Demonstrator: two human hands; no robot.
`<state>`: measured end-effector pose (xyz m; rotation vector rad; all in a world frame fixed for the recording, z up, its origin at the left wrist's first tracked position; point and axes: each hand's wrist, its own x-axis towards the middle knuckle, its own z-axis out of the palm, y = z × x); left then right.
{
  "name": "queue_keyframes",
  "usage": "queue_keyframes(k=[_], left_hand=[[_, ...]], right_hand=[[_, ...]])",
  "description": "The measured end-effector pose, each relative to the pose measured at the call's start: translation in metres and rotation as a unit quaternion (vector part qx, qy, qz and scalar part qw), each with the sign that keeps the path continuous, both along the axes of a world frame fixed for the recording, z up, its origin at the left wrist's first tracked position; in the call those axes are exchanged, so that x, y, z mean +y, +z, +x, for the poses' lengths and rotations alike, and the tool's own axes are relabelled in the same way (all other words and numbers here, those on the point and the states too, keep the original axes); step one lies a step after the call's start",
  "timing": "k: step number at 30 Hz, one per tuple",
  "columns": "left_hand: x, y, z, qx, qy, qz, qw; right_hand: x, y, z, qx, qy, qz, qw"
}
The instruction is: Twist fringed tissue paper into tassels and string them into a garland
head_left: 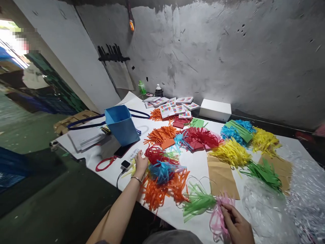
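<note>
My right hand [237, 222], at the front of the table, pinches a pink tissue-paper tassel [218, 220] between thumb and fingers. Touching that tassel on its left is a light green tassel [198, 203]. Further left, my left hand [141, 164] reaches out with bent fingers slightly apart, beside the left edge of a red tassel [156, 154]; whether it touches the paper is unclear. A blue tassel [162, 171] and a spread orange tassel [165, 189] lie just to the right of my left wrist.
A blue fabric bin [122, 125], a phone [124, 149] and a small device with a cable [126, 165] are on the left. Printed packs [166, 110] and a white box [215, 109] stand behind. Yellow tassels [231, 152], brown paper [222, 176] and clear plastic [264, 206] lie right.
</note>
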<state>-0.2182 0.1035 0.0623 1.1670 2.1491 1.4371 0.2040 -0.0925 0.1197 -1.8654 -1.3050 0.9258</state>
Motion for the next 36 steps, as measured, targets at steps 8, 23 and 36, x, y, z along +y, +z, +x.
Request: queue_keyframes(k=[8,23,36], left_hand=[[-0.039,-0.004,0.056,0.125,-0.138,-0.044,0.981],[-0.020,0.044,0.045,0.156,-0.133,0.066,0.977],[0.005,0.026,0.015,0.142,-0.134,-0.012,0.981]], right_hand=[[0.005,0.001,-0.009,-0.008,0.018,-0.007,1.000],[-0.002,0.002,-0.003,-0.015,0.014,0.002,1.000],[-0.002,0.026,0.025,-0.037,-0.057,0.027,0.997]])
